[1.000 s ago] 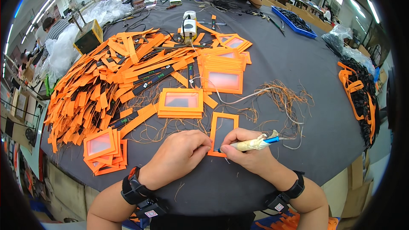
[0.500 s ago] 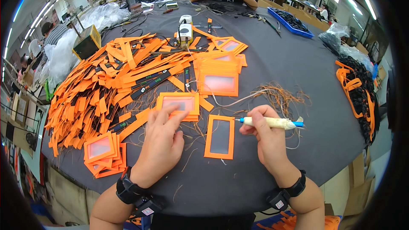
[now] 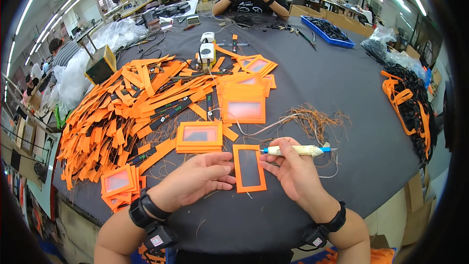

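An orange-bordered clear window pocket [image 3: 249, 189] lies flat on the dark table in front of me. In my right hand [image 3: 292, 168] is a pen-shaped tool [image 3: 302, 150], wrapped in cream tape with blue ends. Its thin tip meets the pocket's upper right edge, and a lower finger rests by the right side. My left hand [image 3: 198, 178] is open, fingers stretched toward the pocket's left edge; whether they touch is hard to tell. Just beyond it sits a small stack of similar pockets [image 3: 199, 147], and another stack [image 3: 244, 120] lies farther off.
A large heap of orange and black straps [image 3: 132, 103] covers the left side. More pockets [image 3: 117, 181] lie at the near left. Loose threads [image 3: 317, 120] and a white power device [image 3: 207, 51] lie beyond. A blue tray [image 3: 328, 32] is far right; a person [image 3: 251, 0] sits opposite.
My left hand has come down from the small stack to the left side of the single pocket. The tool stays at the pocket's upper right edge. The whole view has shifted slightly.
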The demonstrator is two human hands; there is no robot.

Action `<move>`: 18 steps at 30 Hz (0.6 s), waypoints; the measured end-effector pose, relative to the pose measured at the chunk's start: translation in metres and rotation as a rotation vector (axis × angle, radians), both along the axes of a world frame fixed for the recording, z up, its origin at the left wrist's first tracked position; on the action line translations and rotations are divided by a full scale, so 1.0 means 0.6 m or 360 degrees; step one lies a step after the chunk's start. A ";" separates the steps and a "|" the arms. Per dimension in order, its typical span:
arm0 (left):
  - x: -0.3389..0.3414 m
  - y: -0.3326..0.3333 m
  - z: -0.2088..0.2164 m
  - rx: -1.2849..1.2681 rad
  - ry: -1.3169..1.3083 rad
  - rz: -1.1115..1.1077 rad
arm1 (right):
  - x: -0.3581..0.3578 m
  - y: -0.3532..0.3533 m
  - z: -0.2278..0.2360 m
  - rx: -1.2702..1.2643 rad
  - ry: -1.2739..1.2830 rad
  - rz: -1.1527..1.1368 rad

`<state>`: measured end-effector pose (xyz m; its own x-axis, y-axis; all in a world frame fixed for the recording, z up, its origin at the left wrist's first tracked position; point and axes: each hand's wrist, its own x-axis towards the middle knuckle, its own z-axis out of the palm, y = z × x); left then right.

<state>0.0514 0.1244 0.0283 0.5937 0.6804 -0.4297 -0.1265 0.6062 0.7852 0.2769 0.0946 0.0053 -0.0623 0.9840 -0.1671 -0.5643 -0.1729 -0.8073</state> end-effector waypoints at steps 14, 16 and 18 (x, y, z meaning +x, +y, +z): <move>0.006 -0.001 -0.041 0.0405 0.0148 0.0347 | 0.006 0.005 0.016 0.0619 -0.0773 -0.0343; 0.008 -0.004 -0.043 0.0399 0.0066 0.0369 | -0.004 0.007 0.005 0.0659 -0.0983 -0.0313; 0.012 -0.005 -0.046 0.0395 0.0004 0.0393 | -0.007 0.009 -0.005 0.0634 -0.1072 -0.0208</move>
<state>0.0587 0.1216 0.0007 0.3975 0.8872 -0.2342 -0.2434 0.3481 0.9053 0.2726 0.0998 0.0022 0.0468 0.9700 0.2386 0.0718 0.2350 -0.9693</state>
